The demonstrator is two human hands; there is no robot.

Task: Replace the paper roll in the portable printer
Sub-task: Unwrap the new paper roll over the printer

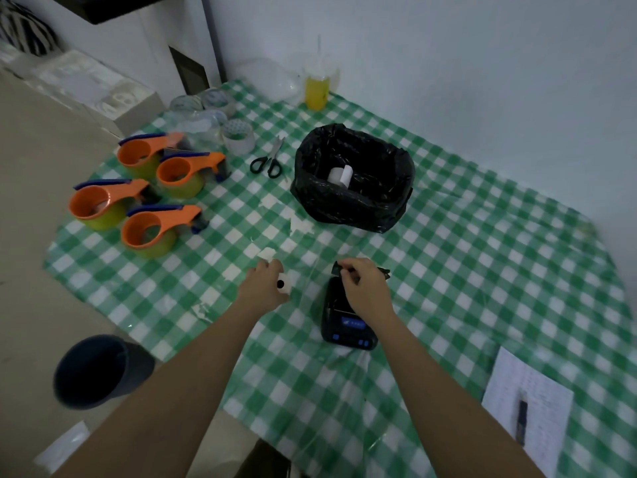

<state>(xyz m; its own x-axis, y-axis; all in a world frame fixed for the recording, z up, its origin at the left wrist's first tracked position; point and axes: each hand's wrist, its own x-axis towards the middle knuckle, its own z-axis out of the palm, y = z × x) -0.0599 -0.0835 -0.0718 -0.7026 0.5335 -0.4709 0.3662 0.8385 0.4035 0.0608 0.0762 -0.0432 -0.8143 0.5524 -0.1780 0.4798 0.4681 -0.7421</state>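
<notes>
While the black printer (347,317) lies on the checked tablecloth (465,270), its raised lid (358,270) is pinched by the right hand (362,288). 1 small white paper roll (284,284) is gripped in the left hand (263,284), just beside the printer.

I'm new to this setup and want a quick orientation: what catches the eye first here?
The four orange tape dispensers clustered at the table's left stand out most against the green checked cloth. At centre sits a black-bagged bin with a white roll inside. Nearer, the left hand holds a paper roll while the right hand works over the black printer.
</notes>
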